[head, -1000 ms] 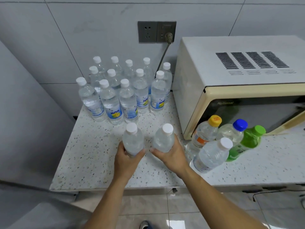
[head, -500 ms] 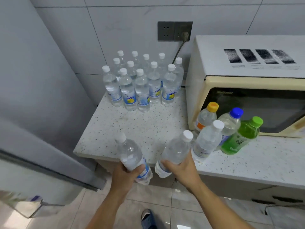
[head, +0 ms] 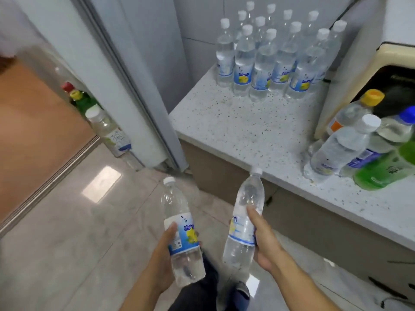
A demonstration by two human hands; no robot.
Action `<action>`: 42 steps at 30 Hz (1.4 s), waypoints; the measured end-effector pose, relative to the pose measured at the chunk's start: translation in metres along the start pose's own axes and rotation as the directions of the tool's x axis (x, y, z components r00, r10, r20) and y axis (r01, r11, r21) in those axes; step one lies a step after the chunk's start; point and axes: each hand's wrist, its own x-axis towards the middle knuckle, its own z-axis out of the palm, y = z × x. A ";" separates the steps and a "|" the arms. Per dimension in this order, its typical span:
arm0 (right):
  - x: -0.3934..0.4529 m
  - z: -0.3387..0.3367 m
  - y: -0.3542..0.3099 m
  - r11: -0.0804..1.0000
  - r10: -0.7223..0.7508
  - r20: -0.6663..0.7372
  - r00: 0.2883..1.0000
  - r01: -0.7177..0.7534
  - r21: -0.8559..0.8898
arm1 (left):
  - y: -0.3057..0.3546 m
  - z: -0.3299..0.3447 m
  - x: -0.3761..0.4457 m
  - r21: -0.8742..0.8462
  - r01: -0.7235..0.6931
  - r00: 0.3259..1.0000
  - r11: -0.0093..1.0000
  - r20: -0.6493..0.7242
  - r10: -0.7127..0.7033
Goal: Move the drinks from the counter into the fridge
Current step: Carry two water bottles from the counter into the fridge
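Off the counter's [head: 258,135] front edge, we now carry 2 bottles over the floor; 1 second ago both stood on the counter in our grasp. Our left hand [head: 165,261] wraps the left bottle [head: 182,234], our right hand [head: 262,241] grips the right bottle [head: 246,221]. We have turned toward the fridge door [head: 125,70], whose shelf seems to hold bottles already, though blur hides detail. About 12 bottles wait at the counter's back edge, 4 more at its right.
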 end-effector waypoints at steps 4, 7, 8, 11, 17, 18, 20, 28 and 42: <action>-0.002 0.028 0.034 0.990 0.142 0.100 0.985 -0.141 -0.022 | -0.011 -0.045 -0.030 -0.200 -0.003 0.998 0.980 -0.069 -0.011; 0.001 0.057 0.057 0.973 0.217 0.150 0.964 -0.201 -0.116 | -0.014 -0.080 -0.048 -0.296 -0.052 0.992 0.954 -0.123 0.016; 0.002 0.068 0.065 0.965 0.238 0.163 0.958 -0.213 -0.155 | -0.014 -0.091 -0.053 -0.318 -0.069 0.989 0.946 -0.145 0.023; 0.005 0.108 0.088 0.934 0.298 0.207 0.932 -0.239 -0.267 | -0.011 -0.124 -0.068 -0.358 -0.107 0.978 0.928 -0.205 0.034; 0.016 0.203 0.139 0.867 0.356 0.272 0.894 -0.207 -0.453 | 0.010 -0.210 -0.086 -0.394 -0.171 0.946 0.903 -0.322 0.039; 0.017 0.222 0.148 0.856 0.360 0.277 0.891 -0.198 -0.477 | 0.017 -0.227 -0.088 -0.379 -0.179 0.943 0.908 -0.329 0.049; 0.020 0.260 0.167 0.837 0.362 0.279 0.890 -0.178 -0.517 | 0.033 -0.261 -0.093 -0.335 -0.203 0.932 0.920 -0.355 0.076; 0.038 0.399 0.223 0.787 0.359 0.303 0.883 -0.113 -0.606 | 0.102 -0.371 -0.107 -0.237 -0.255 0.905 0.937 -0.399 0.146; 0.177 0.593 0.214 0.831 0.365 0.362 0.858 -0.125 -0.542 | 0.282 -0.468 -0.018 -0.145 -0.284 0.878 0.948 -0.436 0.197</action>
